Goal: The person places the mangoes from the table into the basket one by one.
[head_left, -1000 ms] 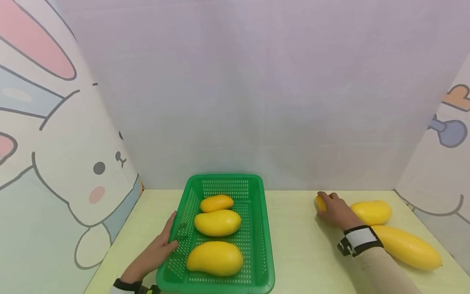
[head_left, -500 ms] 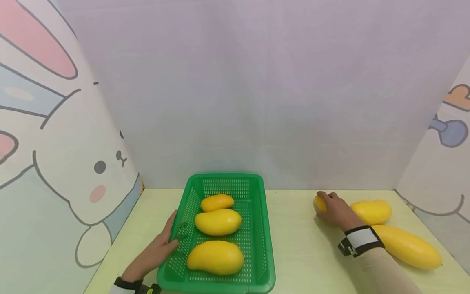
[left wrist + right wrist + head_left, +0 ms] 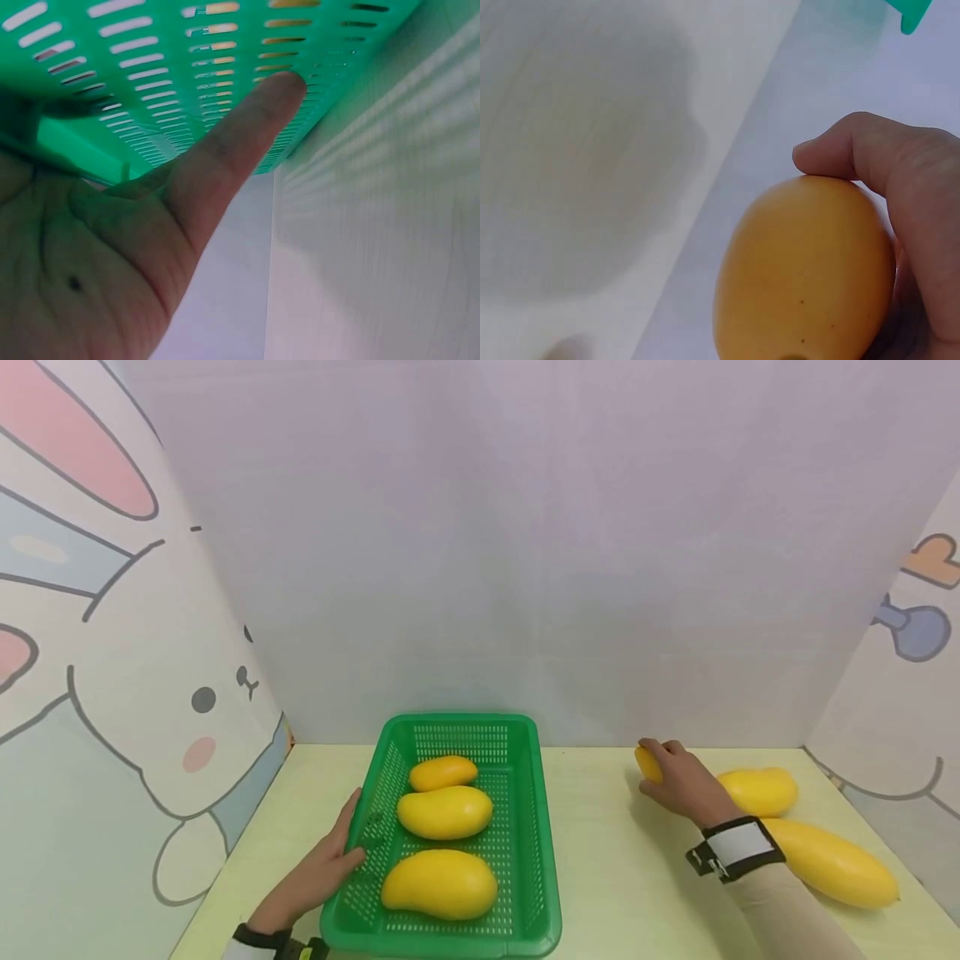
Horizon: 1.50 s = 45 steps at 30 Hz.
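Observation:
My left hand is at the left side of a green plastic basket. Its thumb lies over the rim, while a straight finger presses the slotted outer wall in the left wrist view. Inside the basket lie three yellow mangoes: a small one at the back, a medium one and a larger one in front. On the right, my right hand grips a small orange-yellow mango, its thumb against the skin. The mango's shadow falls apart from it on the table.
Behind my right wrist, a yellow mango and a long, large yellow fruit lie on the pale wooden table. A plain light wall closes the back; cartoon-printed panels flank both sides.
My right hand has shifted slightly up and left with the small mango, drawing away from the mango beside it. The left hand and basket stay in place.

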{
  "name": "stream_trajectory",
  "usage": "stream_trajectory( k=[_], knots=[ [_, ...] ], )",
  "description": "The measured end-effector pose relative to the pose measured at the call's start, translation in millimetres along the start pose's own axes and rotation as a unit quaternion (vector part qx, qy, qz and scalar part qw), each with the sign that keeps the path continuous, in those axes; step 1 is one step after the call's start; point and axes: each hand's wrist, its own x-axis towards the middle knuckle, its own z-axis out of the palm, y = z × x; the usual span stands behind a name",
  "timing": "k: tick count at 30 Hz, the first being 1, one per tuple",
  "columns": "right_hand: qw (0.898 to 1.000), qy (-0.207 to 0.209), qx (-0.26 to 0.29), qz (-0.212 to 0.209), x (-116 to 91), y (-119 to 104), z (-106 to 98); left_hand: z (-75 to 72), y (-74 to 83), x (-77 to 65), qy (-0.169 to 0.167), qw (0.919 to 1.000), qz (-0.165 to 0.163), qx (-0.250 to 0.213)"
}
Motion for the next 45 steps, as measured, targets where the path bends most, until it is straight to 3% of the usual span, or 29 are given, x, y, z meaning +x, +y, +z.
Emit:
stream_trajectory(
  k=[7, 17, 30, 38, 45],
  knots=[
    [1.000, 0.013, 0.005, -0.017, 3.3, -15.8, -11.4, -0.2, -1.2, 1.2, 0.010, 0.9998, -0.019, 0.004],
    [0.998, 0.032, 0.020, -0.043, 3.2, -45.5, -28.9, 0.9, 1.3, -1.1, -0.004, 0.9999, 0.015, 0.007],
    [0.994, 0.053, 0.024, -0.087, 4.0, -82.4, -44.6, -0.4, -3.1, -0.2, -0.004, 0.9996, 0.025, 0.013],
    [0.993, 0.052, 0.024, -0.104, 4.4, -99.1, -48.9, -1.0, -1.5, 0.8, 0.001, 1.0000, 0.002, 0.008],
    [0.992, 0.045, 0.036, -0.116, 3.5, -111.6, -45.2, -1.4, 1.0, -0.8, -0.010, 0.9998, 0.011, 0.015]
  ],
)
